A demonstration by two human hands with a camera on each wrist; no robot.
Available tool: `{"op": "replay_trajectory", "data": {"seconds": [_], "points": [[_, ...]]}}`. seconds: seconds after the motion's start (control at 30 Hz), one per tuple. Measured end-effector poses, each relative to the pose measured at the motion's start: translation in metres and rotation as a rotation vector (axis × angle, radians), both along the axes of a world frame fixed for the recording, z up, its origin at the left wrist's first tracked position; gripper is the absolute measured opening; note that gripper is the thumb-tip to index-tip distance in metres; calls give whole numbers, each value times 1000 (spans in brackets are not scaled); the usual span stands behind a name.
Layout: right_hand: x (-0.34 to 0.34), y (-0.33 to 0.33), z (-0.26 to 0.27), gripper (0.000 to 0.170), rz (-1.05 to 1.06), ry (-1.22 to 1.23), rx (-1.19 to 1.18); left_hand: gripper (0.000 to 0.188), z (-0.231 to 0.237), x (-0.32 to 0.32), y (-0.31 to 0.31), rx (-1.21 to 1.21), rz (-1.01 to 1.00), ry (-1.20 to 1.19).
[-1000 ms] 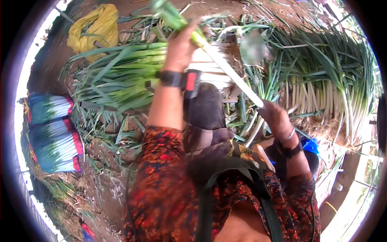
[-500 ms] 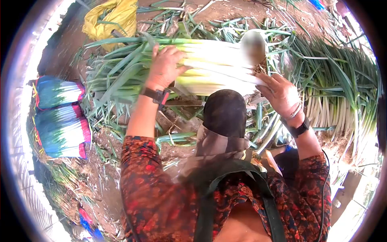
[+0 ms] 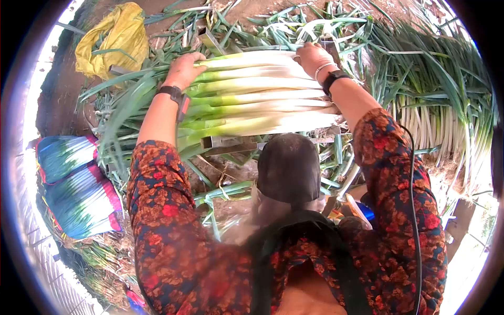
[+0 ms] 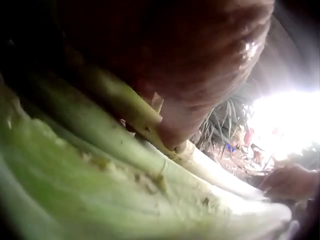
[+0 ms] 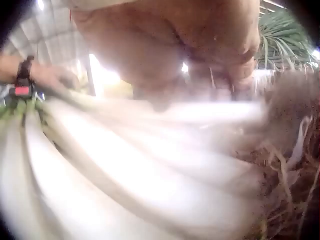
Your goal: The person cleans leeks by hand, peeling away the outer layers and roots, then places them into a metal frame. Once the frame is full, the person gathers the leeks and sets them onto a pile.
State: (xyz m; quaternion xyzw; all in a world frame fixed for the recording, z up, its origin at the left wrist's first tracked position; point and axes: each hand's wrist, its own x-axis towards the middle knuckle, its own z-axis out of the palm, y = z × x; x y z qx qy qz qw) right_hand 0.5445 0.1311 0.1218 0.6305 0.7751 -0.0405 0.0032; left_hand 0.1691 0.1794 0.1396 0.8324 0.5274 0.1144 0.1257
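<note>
A row of thick leeks [image 3: 262,98] lies side by side across a metal frame [image 3: 231,146], white ends to the right. At the row's far edge, my left hand [image 3: 184,72] grips the farthest leek where green meets white. My right hand [image 3: 315,59] holds the same leek near its root end, with thumb and fingers around the pale stalk. The left wrist view has my left hand [image 4: 185,65] over green stalks [image 4: 125,160]. In the right wrist view my right hand [image 5: 170,40] is above blurred white stalks [image 5: 115,150], with roots [image 5: 285,165] alongside.
A large pile of leeks with roots [image 3: 430,105] lies to the right. Wrapped leek bundles [image 3: 81,202] and a yellow sack [image 3: 118,39] are on the left. Loose leaves [image 3: 283,29] litter the ground beyond the frame. A dark rounded shape [image 3: 289,168] is in front of the row.
The leek raised diagonally a second ago came down onto the row. Since then both hands have moved to the row's far edge, the right one away from my body.
</note>
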Motion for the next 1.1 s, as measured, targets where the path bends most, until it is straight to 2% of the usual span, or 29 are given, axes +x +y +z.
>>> {"op": "replay_trajectory", "data": {"seconds": [0.03, 0.13, 0.23, 0.27, 0.37, 0.4, 0.5, 0.57, 0.63, 0.67, 0.8, 0.87, 0.93, 0.97, 1.1], "points": [[-2, 7, -8, 27, -62, -67, -56, 29, -4, 3, 4, -12, 1, 26], [-4, 14, -14, 27, 50, -153, 13, 24, -6, 8, 9, -57, 19, 52], [4, 34, -21, 29, 88, -62, -147, 23, -8, 19, 11, -26, 38, 173], [8, 38, -28, 29, 90, 13, -127, 23, -12, 19, 13, -36, 27, 161], [3, 48, -30, 29, 68, 24, -162, 23, -16, 19, 25, -60, 3, 145], [11, 55, -47, 29, 135, 47, -110, 23, -19, 18, 28, -78, -3, 156], [12, 50, -35, 38, 141, 44, -112, 25, -8, 25, 17, -94, 3, 176], [16, 49, -50, 42, 109, 185, -46, 31, 0, 23, 13, -59, -24, 244], [16, 54, -56, 46, 146, 99, -101, 37, 10, 18, 2, 17, -31, 310], [17, 52, -54, 46, 128, 137, -117, 45, 12, 11, 0, 30, 8, 330], [15, 44, -40, 47, -13, 253, -186, 59, 55, -32, -4, -163, 97, 637], [12, 39, -30, 47, -43, 264, -207, 69, 70, -64, -19, -150, 205, 522], [16, 41, -39, 47, -29, 261, -184, 75, 86, -79, -38, -236, 339, 602], [17, 42, -43, 47, -25, 260, -173, 78, 75, -107, -43, -201, 327, 580], [22, 43, -46, 47, 12, 275, -200, 78, 77, -143, -79, -52, 444, 516]]}}
